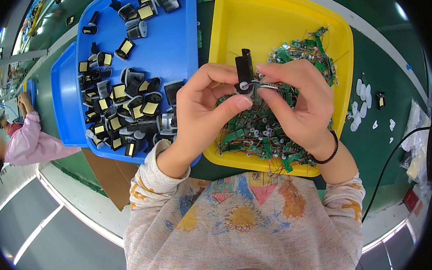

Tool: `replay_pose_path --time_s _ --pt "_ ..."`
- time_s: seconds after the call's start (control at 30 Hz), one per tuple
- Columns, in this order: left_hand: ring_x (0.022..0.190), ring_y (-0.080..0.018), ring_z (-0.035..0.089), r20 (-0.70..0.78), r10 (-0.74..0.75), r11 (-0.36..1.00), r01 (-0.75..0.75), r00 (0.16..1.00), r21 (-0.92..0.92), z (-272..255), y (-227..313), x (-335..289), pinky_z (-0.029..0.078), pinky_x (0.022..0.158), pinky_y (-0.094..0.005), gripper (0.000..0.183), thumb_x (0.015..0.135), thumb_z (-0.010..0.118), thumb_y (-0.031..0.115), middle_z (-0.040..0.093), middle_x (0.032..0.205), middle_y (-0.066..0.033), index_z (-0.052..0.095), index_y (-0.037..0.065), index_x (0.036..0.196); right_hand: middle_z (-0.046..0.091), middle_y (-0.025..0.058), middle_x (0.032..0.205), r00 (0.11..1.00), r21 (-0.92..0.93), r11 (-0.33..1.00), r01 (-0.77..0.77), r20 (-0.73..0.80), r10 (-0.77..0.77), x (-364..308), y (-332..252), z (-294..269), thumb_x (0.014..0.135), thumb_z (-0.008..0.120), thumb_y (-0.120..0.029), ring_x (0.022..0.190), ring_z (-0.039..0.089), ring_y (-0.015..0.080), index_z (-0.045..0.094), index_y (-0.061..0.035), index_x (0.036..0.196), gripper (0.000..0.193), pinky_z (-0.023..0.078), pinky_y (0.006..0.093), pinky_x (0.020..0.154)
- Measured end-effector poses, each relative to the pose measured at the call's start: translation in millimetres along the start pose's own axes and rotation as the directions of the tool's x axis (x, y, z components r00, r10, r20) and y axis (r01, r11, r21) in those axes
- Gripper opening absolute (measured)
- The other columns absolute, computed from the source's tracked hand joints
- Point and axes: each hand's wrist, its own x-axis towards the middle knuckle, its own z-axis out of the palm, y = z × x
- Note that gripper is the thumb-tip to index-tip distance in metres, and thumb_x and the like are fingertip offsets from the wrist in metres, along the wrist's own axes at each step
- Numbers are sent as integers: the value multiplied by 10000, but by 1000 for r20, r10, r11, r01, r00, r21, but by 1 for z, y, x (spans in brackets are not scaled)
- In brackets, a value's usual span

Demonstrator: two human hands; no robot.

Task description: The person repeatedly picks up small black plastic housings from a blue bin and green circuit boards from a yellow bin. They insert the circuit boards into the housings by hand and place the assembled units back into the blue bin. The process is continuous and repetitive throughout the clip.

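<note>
My left hand [206, 97] pinches a black plastic housing [243, 70] between thumb and fingers, above the left part of the yellow tray [230, 27]. A round whitish part shows at the housing's lower end. Close against it, my right hand [305, 98] grips a small circuit board [268, 86] between thumb and forefinger, edge-on to me. Its near end meets the housing; whether it sits inside I cannot tell. Beneath both hands lies a heap of green circuit boards [256, 120] with thin wires and small round white parts.
To the left, a blue tray [182, 34] holds many black-and-grey housings [125, 48] with pale yellow pads. White flat pieces [363, 94] and a black part [381, 100] lie at right, near a black cable [386, 165] and plastic bags [416, 137]. Another person [37, 141] works far left.
</note>
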Motion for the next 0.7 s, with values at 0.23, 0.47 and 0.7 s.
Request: replay_pose_path --time_s 0.23,0.47,0.7 --pt "914 -148 544 -32 63 996 -61 998 65 -1 -2 -2 447 838 -292 276 713 677 -30 541 970 -75 534 -3 948 583 81 691 995 -83 992 93 -36 -96 -1 0 1 624 668 67 581 559 195 607 -13 775 182 439 261 512" --pt "914 -146 535 -46 78 985 -70 996 156 -3 -1 -3 441 827 -287 253 739 654 -21 519 1000 -80 529 -8 958 578 86 683 997 -44 997 66 -28 -67 -3 -3 4 615 671 58 590 557 215 606 -12 774 186 441 281 514" --pt "908 -134 516 -27 57 997 -56 998 48 -1 0 -3 429 799 -271 189 815 546 -16 504 1013 -86 490 -9 995 571 78 689 985 -62 983 171 -2 -172 -6 -1 9 588 685 46 575 542 231 599 -23 786 226 436 290 501"
